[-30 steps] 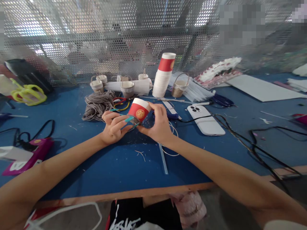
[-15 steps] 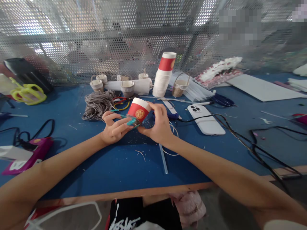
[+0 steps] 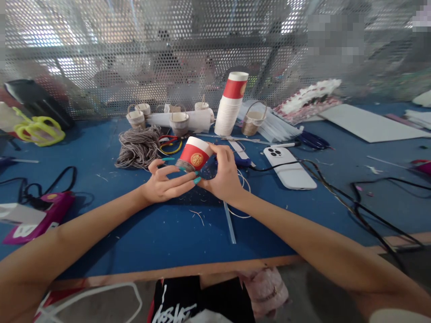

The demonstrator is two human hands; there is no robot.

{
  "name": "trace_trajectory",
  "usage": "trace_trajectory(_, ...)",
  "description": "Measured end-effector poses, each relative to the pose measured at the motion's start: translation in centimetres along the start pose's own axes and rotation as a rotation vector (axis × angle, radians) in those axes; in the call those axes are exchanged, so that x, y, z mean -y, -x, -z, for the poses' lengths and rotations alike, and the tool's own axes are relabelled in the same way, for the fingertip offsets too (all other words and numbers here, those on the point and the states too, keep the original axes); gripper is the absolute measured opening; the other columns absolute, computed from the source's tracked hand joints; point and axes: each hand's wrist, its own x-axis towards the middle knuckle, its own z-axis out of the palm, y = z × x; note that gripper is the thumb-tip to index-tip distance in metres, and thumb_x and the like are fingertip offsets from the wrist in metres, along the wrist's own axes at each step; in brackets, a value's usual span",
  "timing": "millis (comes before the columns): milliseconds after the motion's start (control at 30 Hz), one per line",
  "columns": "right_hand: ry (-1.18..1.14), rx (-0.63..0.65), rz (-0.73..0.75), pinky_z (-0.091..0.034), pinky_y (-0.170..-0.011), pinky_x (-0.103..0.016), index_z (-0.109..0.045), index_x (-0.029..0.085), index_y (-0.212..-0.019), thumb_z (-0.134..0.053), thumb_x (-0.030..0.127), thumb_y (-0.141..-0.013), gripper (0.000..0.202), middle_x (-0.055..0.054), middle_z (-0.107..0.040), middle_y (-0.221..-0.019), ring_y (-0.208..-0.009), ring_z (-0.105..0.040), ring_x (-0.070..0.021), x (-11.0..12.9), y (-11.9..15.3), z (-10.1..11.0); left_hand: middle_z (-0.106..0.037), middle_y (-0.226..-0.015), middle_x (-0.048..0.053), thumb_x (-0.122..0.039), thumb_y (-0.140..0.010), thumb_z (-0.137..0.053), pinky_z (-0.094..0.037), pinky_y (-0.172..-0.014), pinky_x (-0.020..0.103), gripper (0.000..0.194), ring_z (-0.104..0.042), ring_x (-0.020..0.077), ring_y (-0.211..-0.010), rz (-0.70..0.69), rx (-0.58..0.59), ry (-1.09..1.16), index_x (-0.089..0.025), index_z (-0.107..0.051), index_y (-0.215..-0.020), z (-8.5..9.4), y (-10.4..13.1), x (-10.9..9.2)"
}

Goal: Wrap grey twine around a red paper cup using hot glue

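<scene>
A red and white paper cup [image 3: 196, 152] with a gold emblem is tilted above the blue table, its white rim up. Grey cord is wound around its lower end. My right hand [image 3: 224, 172] grips the cup from the right, thumb low and fingers near the rim. At the lower left, my left hand [image 3: 166, 183] holds the corded base, its fingers stretched along and under it. Just behind lies a heap of grey cord [image 3: 138, 147], with yellow-and-red-handled pliers [image 3: 171, 144] beside it.
A tall stack of paper cups [image 3: 229, 110] stands behind. Small cord-wrapped cup baskets [image 3: 252, 123] are at the back. A white phone [image 3: 289, 168] and black cables lie right. A clear glue stick [image 3: 229, 222] is in front; a purple power strip [image 3: 43, 218] is left.
My left fingers have shifted and straightened along the cup's base, uncovering more of the wound cord. My right hand and the cup have hardly moved.
</scene>
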Motion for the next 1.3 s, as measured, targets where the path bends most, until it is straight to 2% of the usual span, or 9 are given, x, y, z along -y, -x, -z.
trace_trajectory(133, 0.007, 0.002, -0.034, -0.051, -0.092, -0.057, -0.042, 0.02, -0.131, -0.07, 0.055, -0.076, 0.071, -0.014, -0.057, -0.113, -0.108, -0.056, -0.0342, 0.3, -0.2, 0.0, -0.079, -0.1, -0.009, -0.022, -0.09, -0.066, -0.036, -0.094, 0.042, 0.022, -0.057, 0.0207, -0.096, 0.01, -0.104, -0.002, -0.037, -0.059, -0.105, -0.2, 0.5, -0.1)
trace_trajectory(200, 0.013, 0.0, -0.046, -0.051, -0.092, -0.056, -0.042, 0.021, -0.13, -0.07, 0.055, -0.077, 0.069, -0.013, -0.058, -0.113, -0.108, -0.056, -0.034, 0.4, -0.3, 0.1, -0.078, -0.106, -0.004, -0.023, -0.09, -0.063, -0.034, -0.096, 0.045, 0.029, -0.057, 0.0227, -0.102, 0.094, -0.125, 0.0, -0.035, -0.057, -0.115, -0.2, 0.8, -0.2)
trace_trajectory(367, 0.025, 0.01, -0.061, -0.051, -0.089, -0.056, -0.042, 0.022, -0.13, -0.072, 0.051, -0.075, 0.069, -0.013, -0.058, -0.111, -0.108, -0.056, -0.0347, 0.7, -0.3, 0.1, -0.073, -0.117, 0.009, -0.04, -0.097, -0.045, -0.025, -0.106, 0.049, 0.05, -0.051, 0.0311, -0.126, 0.239, 0.032, -0.093, -0.021, -0.048, -0.143, -0.3, 0.7, -0.5)
trace_trajectory(500, 0.064, 0.001, -0.067, -0.05, -0.091, -0.057, -0.043, 0.021, -0.131, -0.072, 0.049, -0.074, 0.07, -0.012, -0.057, -0.111, -0.105, -0.056, -0.0341, 1.0, -0.1, 0.1, -0.076, -0.106, 0.008, -0.043, -0.097, -0.041, -0.016, -0.115, 0.046, 0.059, -0.048, 0.0309, -0.132, 0.211, 0.121, -0.042, -0.019, -0.04, -0.151, -0.3, 0.2, -0.6)
trace_trajectory(733, 0.155, -0.039, -0.046, -0.049, -0.09, -0.055, -0.049, 0.019, -0.127, -0.071, 0.046, -0.073, 0.065, -0.012, -0.058, -0.106, -0.101, -0.056, -0.033, 1.5, 0.1, 0.2, -0.077, -0.089, 0.007, -0.046, -0.102, -0.025, -0.016, -0.119, 0.045, 0.063, -0.057, 0.0281, -0.126, 0.12, 0.153, -0.047, -0.01, -0.035, -0.153, -0.4, -0.6, -0.8)
trace_trajectory(867, 0.181, -0.039, -0.036, -0.049, -0.092, -0.053, -0.049, 0.017, -0.126, -0.072, 0.038, -0.069, 0.065, -0.012, -0.059, -0.106, -0.102, -0.055, -0.0328, 1.6, 0.3, 0.1, -0.077, -0.094, 0.006, -0.048, -0.104, -0.023, -0.012, -0.121, 0.042, 0.064, -0.062, 0.0268, -0.122, 0.101, 0.19, 0.0, -0.012, -0.025, -0.157, -0.5, -0.9, -0.9)
trace_trajectory(1033, 0.177, -0.028, -0.016, -0.048, -0.093, -0.055, -0.049, 0.019, -0.127, -0.071, 0.035, -0.069, 0.065, -0.012, -0.061, -0.107, -0.1, -0.057, -0.0322, 1.7, 0.3, 0.0, -0.077, -0.108, 0.007, -0.051, -0.102, -0.031, -0.011, -0.121, 0.042, 0.063, -0.057, 0.0269, -0.128, 0.068, 0.272, 0.113, -0.019, -0.028, -0.156, -0.5, -0.7, -0.8)
trace_trajectory(1167, 0.125, -0.064, -0.024, -0.05, -0.089, -0.054, -0.047, 0.02, -0.129, -0.07, 0.049, -0.071, 0.069, -0.012, -0.061, -0.109, -0.101, -0.057, -0.0322, 1.3, 0.1, 0.0, -0.07, -0.122, 0.008, -0.052, -0.1, -0.039, -0.018, -0.118, 0.042, 0.064, -0.053, 0.0271, -0.128, 0.148, 0.153, 0.154, -0.025, -0.026, -0.156, -0.3, 0.0, -0.5)
trace_trajectory(1300, 0.04, -0.021, 0.018, -0.052, -0.089, -0.052, -0.048, 0.018, -0.13, -0.072, 0.053, -0.071, 0.073, -0.013, -0.061, -0.112, -0.104, -0.058, -0.0322, 0.9, -0.2, 0.3, -0.073, -0.116, 0.009, -0.053, -0.1, -0.036, -0.027, -0.112, 0.044, 0.071, -0.053, 0.0269, -0.126, 0.276, 0.068, 0.079, -0.02, -0.012, -0.158, -0.4, 0.5, -0.1)
